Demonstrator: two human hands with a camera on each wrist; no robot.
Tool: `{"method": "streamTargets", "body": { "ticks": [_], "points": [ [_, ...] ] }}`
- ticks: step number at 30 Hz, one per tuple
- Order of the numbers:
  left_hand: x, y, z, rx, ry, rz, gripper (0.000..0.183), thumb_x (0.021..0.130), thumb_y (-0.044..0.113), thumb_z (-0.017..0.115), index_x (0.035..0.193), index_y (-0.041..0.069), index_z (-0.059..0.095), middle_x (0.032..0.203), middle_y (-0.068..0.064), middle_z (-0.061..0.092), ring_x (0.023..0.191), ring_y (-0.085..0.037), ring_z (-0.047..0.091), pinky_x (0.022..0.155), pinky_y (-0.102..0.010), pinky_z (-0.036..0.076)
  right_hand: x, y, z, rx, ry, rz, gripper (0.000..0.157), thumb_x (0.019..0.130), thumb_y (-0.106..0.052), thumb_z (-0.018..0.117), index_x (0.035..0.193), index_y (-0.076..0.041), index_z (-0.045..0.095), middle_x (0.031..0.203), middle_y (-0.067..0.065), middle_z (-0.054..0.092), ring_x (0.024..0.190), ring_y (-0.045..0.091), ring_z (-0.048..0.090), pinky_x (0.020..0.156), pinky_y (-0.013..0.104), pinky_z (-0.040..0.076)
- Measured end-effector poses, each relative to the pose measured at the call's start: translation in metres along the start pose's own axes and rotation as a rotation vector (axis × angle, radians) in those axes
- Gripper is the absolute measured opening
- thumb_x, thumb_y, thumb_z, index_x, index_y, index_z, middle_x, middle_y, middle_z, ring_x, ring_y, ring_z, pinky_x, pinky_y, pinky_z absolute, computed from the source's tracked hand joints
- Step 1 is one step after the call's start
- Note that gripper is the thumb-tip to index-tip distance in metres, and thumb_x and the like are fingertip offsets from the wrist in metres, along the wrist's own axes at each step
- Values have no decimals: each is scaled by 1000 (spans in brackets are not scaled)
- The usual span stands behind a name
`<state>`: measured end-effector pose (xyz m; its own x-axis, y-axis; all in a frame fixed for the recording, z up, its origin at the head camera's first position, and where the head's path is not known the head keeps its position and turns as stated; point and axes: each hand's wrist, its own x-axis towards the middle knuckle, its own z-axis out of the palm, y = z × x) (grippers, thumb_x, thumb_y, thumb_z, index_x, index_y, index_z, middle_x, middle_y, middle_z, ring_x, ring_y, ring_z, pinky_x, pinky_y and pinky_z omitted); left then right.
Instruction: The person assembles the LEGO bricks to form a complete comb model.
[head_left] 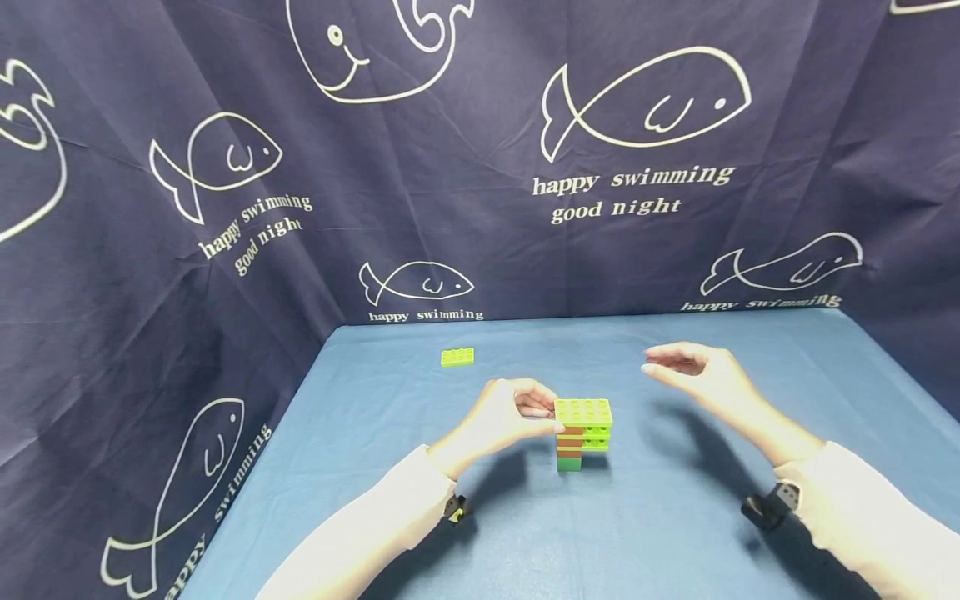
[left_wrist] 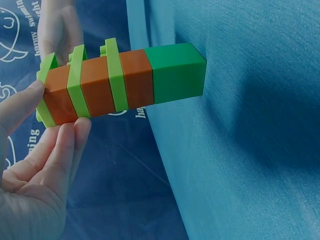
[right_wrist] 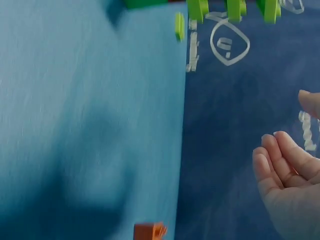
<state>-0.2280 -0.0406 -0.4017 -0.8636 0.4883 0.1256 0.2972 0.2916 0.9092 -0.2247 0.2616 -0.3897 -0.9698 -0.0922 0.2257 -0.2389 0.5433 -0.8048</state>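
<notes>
A tower of toy building bricks (head_left: 570,450) stands on the blue cloth, with a green brick (left_wrist: 175,75) at its base. Above it, brown-orange bricks (left_wrist: 98,85) alternate with lime green plates (left_wrist: 118,80) that stick out to the right. My left hand (head_left: 512,415) pinches the tower near its top, thumb on one side and fingers on the other. Off to the right, my right hand (head_left: 693,371) is held above the cloth, holding nothing. Its thumb and fingertips are apart, the fingers slightly bent.
A loose lime green plate (head_left: 457,357) lies at the back left of the blue table (head_left: 405,400). In the right wrist view an orange brick (right_wrist: 145,231) shows at the bottom edge. Dark curtains with fish drawings (head_left: 480,167) hang behind and to the left.
</notes>
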Motion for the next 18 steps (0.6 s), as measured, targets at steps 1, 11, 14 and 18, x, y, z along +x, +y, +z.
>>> {"method": "streamTargets", "body": {
  "ticks": [1,11,14,18],
  "points": [
    [0,0,0,2,-1,-1,28,73,12,85,97,5,72,91,-9,74,80,-7,70,76,-20,59,2,4,-4,2,6,14,39,87,-32,73,114,-5,67,90,-18,70,74,-6,64,63,17,54],
    [-1,-3,1,-22,-10,8,28,75,12,84,99,6,71,94,-8,74,81,-6,70,77,-22,59,15,44,-28,-65,85,36,46,83,-33,77,116,-3,66,87,-32,62,79,-17,58,65,7,48],
    [-1,-4,1,-39,-8,8,29,74,11,84,100,5,71,94,-10,74,82,-6,70,78,-22,59,17,55,-32,-90,85,28,48,83,-34,77,118,-3,66,89,-37,58,81,-19,55,69,2,44],
    [-2,-5,2,-54,-5,18,29,74,10,84,100,5,70,95,-10,74,82,-7,71,79,-23,59,19,66,-36,-108,74,16,49,82,-34,78,119,-5,65,97,-31,62,83,-21,53,72,2,43]
  ]
}}
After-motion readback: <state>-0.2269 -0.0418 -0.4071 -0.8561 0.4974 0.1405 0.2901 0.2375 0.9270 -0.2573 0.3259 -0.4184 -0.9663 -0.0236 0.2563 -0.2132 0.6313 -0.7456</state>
